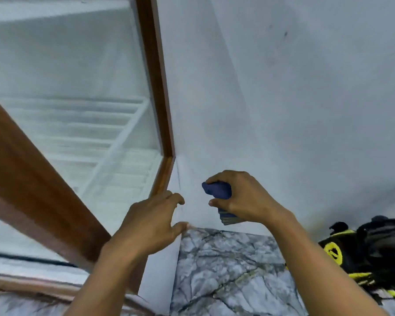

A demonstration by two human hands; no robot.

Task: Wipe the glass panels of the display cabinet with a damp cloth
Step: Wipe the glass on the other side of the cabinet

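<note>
The display cabinet fills the left of the head view: a glass panel (pixel 73 92) in a brown wooden frame (pixel 156 83), with white shelves behind the glass. My right hand (pixel 242 197) grips a bunched dark blue cloth (pixel 218 190) in front of the white wall, right of the frame's lower corner. A striped end of the cloth hangs below my palm. My left hand (pixel 153 221) holds nothing, its fingers spread and loosely curled just below that lower corner of the frame. The two hands are apart.
A white wall (pixel 283 87) takes up the right half. Grey marbled floor tiles (pixel 226 270) lie below. A black and yellow bag (pixel 363 252) sits on the floor at the right edge. A wide brown frame bar (pixel 39 179) crosses the lower left.
</note>
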